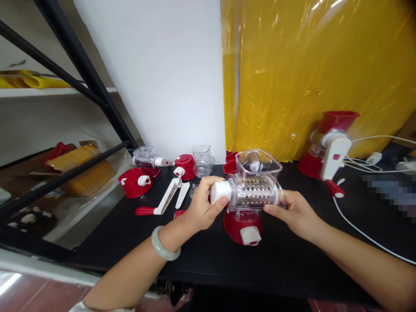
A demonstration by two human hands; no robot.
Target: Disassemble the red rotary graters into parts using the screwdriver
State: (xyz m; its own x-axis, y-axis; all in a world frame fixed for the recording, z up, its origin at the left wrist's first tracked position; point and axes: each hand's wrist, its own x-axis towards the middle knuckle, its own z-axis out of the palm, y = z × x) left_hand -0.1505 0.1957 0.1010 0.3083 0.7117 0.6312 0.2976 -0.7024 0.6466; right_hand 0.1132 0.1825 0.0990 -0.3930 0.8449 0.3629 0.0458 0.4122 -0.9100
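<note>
A rotary grater with a clear housing (258,173) stands on its red suction base (243,227) on the black table (208,255). A metal perforated drum (251,195) lies inside the housing, its white end cap (219,191) sticking out to the left. My left hand (201,206) is closed around that white cap. My right hand (294,212) grips the right end of the clear housing, fingers curled on it.
A white crank handle with a red grip (162,201), a red base (134,182), another drum (147,161), a red cap (186,166) and clear cups (203,162) lie at left. A second assembled grater (328,149) and white cables (364,234) are at right. Yellow plastic sheet behind.
</note>
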